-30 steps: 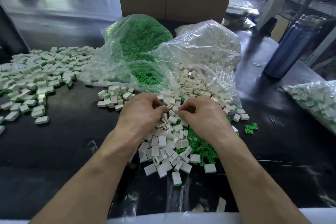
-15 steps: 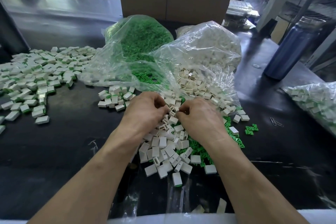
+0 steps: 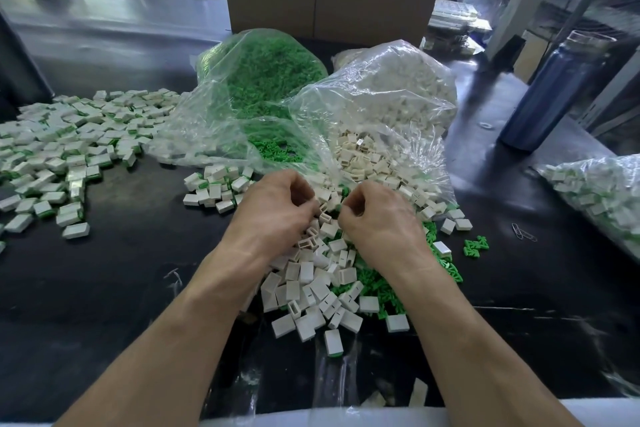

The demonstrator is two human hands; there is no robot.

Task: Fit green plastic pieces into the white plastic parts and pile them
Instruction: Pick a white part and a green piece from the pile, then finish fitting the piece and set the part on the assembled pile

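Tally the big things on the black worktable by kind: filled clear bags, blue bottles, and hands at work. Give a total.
Filled clear bags: 3 (bag of green pieces, bag of white parts, bag of fitted parts at the right edge)
Blue bottles: 1 (blue bottle)
Hands: 2 (left hand, right hand)
Total: 6

Bare black table [image 3: 131, 281] lies open to my near left. Far ahead, two bulging bags [image 3: 346, 107] block my reach; a scattered heap of assembled parts [image 3: 65, 149] crowds the far left, a blue bottle [image 3: 550, 94] the far right.
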